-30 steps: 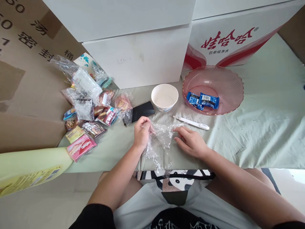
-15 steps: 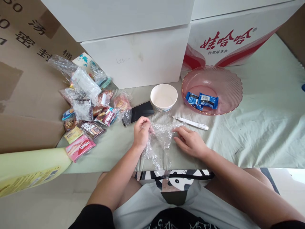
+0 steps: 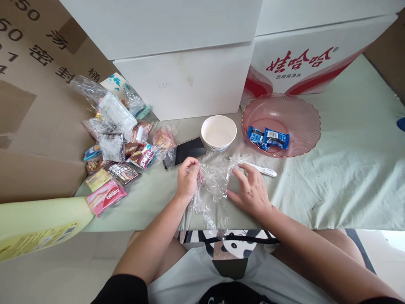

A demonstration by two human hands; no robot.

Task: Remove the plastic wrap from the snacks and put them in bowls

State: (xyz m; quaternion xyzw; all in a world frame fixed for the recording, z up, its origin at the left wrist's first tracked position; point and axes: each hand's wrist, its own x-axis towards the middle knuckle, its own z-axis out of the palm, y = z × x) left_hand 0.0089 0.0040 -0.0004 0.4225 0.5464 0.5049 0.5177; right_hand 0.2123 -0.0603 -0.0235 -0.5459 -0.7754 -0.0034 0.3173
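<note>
Crumpled clear plastic film (image 3: 213,181) hangs between my hands over the table's front edge. My left hand (image 3: 188,179) pinches its left side, fingers closed. At the film's right side, my right hand (image 3: 249,188) has its thumb and fingers spread apart, close to the film; whether a fingertip touches it I cannot tell. Behind the right hand lies a white utility knife (image 3: 264,170), partly covered by film and fingers. A white paper bowl (image 3: 219,133) stands upright beyond the hands, with a black phone (image 3: 190,151) to its left.
A pink ribbed basin (image 3: 305,126) holds blue-wrapped snacks (image 3: 276,138). Several packaged snacks (image 3: 110,139) are piled at the left, beside a cardboard box (image 3: 38,139) and a yellow-green bottle (image 3: 44,223). White boxes (image 3: 186,84) stand along the back of the cloth-covered table (image 3: 341,190).
My right hand's fingers have spread apart, and the hand has moved slightly left. The film has bunched a little between the hands. My left hand keeps its pinch.
</note>
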